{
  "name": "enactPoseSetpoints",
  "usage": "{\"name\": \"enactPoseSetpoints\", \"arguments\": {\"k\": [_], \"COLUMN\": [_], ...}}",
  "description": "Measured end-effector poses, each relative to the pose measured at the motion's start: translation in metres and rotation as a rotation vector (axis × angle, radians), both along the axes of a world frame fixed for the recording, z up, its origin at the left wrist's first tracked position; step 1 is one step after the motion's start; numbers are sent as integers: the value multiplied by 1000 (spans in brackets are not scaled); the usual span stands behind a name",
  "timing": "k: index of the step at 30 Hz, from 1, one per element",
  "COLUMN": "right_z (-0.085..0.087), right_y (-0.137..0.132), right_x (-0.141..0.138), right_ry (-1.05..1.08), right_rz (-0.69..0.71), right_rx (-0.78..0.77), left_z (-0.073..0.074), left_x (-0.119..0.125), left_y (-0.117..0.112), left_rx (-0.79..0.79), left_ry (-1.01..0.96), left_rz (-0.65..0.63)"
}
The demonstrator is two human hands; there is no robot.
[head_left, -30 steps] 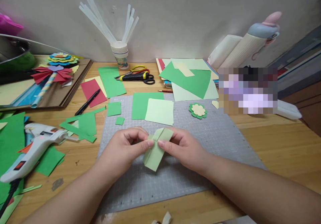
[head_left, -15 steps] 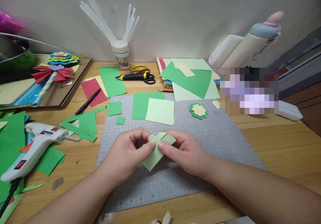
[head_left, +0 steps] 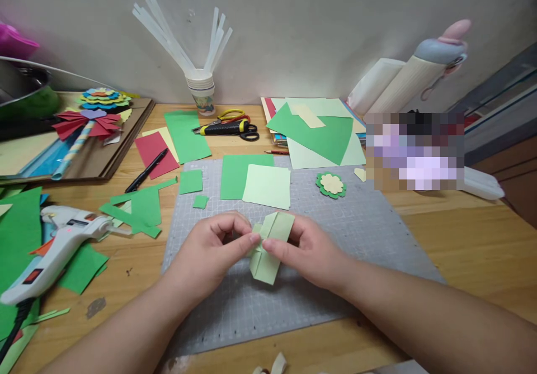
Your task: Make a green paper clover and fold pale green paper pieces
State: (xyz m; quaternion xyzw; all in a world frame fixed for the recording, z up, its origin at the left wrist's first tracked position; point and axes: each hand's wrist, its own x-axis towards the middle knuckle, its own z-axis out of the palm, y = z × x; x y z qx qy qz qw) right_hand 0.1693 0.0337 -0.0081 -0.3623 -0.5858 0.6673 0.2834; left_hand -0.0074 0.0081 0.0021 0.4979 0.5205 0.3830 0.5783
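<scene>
A folded piece of light green paper [head_left: 272,242] is held between my two hands above the grey cutting mat [head_left: 335,307]. My left hand [head_left: 224,245] pinches its left side between thumb and fingers. On the right side, my right hand [head_left: 308,254] grips it with the thumb in front and the fingers hidden behind. Creases and folded flaps show on the paper. Just beyond the hands lie a stack of light green squares [head_left: 267,185] and a dark green sheet [head_left: 232,175] partly under it. A green and cream paper flower [head_left: 331,184] rests farther right on the mat.
At left are a white glue gun [head_left: 62,240] and green paper scraps [head_left: 145,209]. A black pen [head_left: 146,170] lies on red paper [head_left: 165,164]. Farther back are a utility knife [head_left: 224,127], scissors [head_left: 250,133], stacked paper cups [head_left: 201,91] holding white sticks, and coloured sheets [head_left: 327,139].
The light green paper has been turned in my hands, and its long side now stands more upright with creased flaps facing me. Both hands stay in nearly the same place.
</scene>
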Motion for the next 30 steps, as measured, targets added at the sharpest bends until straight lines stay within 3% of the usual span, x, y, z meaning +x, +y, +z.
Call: {"name": "enactPoseSetpoints", "arguments": {"k": [6, 10, 14, 20, 30], "right_z": [-2, -1, 0, 0, 2], "right_y": [1, 2, 1, 4, 4], "right_x": [0, 0, -2, -1, 0], "right_ry": [89, 38, 7, 78, 65], "right_rz": [-29, -32, 30, -65, -77], "right_rx": [-128, -80, -74, -189, -150], "left_z": [2, 1, 1, 3, 1], "left_x": [1, 2, 2, -1, 0], "left_y": [-1, -1, -1, -2, 1], "left_rx": [-65, 6, -69, -155, -170], "left_ry": [13, 94, -6, -165, -112], "left_rz": [-48, -52, -16, 0, 12]}}
